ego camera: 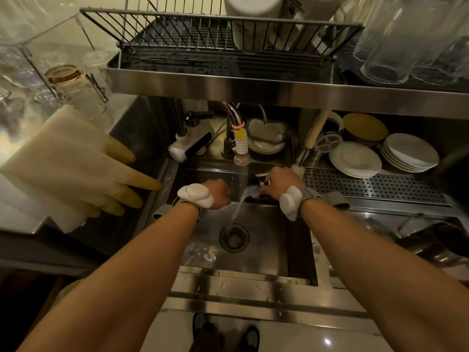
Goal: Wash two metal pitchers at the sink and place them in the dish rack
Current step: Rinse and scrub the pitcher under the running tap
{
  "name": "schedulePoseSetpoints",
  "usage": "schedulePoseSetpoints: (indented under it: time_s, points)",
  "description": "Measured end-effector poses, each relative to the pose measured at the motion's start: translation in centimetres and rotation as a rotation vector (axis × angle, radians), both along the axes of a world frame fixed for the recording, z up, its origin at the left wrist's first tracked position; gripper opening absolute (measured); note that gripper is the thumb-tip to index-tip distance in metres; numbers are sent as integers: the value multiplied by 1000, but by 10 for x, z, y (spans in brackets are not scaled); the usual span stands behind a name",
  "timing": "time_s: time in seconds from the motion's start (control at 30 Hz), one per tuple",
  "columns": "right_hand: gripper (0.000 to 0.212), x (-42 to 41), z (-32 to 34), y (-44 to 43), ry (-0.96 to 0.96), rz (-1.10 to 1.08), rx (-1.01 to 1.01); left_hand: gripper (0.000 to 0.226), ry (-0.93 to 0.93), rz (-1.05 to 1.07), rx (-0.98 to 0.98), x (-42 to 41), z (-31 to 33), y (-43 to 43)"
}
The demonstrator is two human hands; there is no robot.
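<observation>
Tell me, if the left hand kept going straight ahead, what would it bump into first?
Probably the sink's back wall. The left hand points that way, and only the running water falls just beside its path. Depth is hard to judge.

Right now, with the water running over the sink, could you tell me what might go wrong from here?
1. The right hand holds a small metal item right at the water stream; wet metal could slip into the sink.
2. Water deflects off it, so splashes may reach the stacked plates nearby.
3. Lifting washed pieces to the dish rack overhead means clearing the steel shelf edge; a bump seems possible.
</observation>
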State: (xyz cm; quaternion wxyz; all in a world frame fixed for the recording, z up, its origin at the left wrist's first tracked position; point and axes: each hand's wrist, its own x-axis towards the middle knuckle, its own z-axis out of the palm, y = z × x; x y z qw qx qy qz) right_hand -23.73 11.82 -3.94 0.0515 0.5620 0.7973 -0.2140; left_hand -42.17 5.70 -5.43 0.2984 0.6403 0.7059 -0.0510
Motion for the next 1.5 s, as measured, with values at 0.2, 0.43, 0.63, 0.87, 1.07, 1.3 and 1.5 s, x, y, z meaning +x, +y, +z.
schedulePoseSetpoints:
  time_s: [0.2,0.43,0.63,0.87,1.07,1.3,1.5]
  points:
    - [32,-17,-32,-8,475,-305,-274,62,-375,250,-6,26,-17,2]
    - [22,-45,-46,-28,553,-194,-184,59,-643,891,76,44,-29,13]
    - [19,-44,-55,-27,450,-25,1,39,-908,1070,21,45,-30,17]
    - [17,-12,-57,-19,525,-147,-40,26,-854,898,-16,37,-38,12]
    - [17,16,-78,-12,394,-214,-195,36,-875,831,143,10,-41,6]
    - [20,24,-84,-11,418,-226,-196,41,-574,599,139,18,-40,9]
    - [16,27,-88,-15,429,-249,-236,44,-451,499,169,5,-50,6]
